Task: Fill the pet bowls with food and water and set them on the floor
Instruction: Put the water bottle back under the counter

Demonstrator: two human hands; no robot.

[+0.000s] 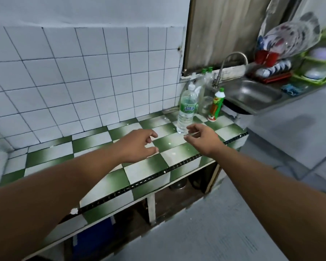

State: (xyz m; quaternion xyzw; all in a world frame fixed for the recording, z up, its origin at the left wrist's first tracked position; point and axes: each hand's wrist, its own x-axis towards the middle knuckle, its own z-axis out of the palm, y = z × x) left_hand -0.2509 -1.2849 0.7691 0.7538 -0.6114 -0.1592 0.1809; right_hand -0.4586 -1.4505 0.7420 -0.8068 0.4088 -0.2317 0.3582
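At frame centre, over the desk (94,146), left hand (137,146) and right hand (205,138) hover near the water bottle (187,110), fingers (151,135) spread, empty; no bowls visible, filling seemingly unstarted.

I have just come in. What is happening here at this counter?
A person stands at a green-and-white tiled counter with both arms stretched over it. The right hand reaches toward the base of an upright water bottle. Its fingers are open and close to the bottle but not round it. The left hand hovers over the tiles, loosely curled and holding nothing. No pet bowl is in view. A sink lies beyond the bottle.
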